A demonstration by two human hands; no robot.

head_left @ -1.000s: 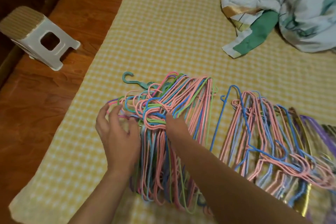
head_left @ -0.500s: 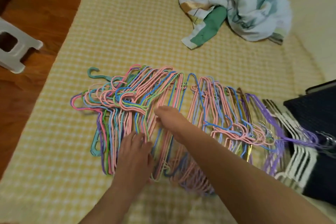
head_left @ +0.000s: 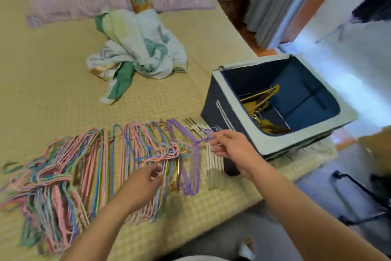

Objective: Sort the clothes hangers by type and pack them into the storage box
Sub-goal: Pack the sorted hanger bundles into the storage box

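A long spread of thin pink, blue and green hangers (head_left: 84,167) lies across the yellow checked bed. To their right lie purple hangers (head_left: 190,167) and white hangers (head_left: 213,161). My right hand (head_left: 230,146) pinches the hooks of the purple hangers beside the white ones. My left hand (head_left: 141,184) hovers over the pink and blue hangers with its fingers loosely curled, holding nothing. A dark blue storage box (head_left: 224,89) with a white rim stands open at the bed's right edge, with yellow-gold hangers (head_left: 258,104) inside.
A crumpled white and green cloth (head_left: 139,49) lies mid-bed. Pink pillows (head_left: 76,0) line the far end. Off the bed's right side are a grey curtain (head_left: 273,0), a black frame (head_left: 359,199) on the floor and my knees below.
The view swung right, bringing the storage box into sight. My right hand moved from the left pile to the purple hangers' hooks. My left hand shifted right and lifted off the pile.
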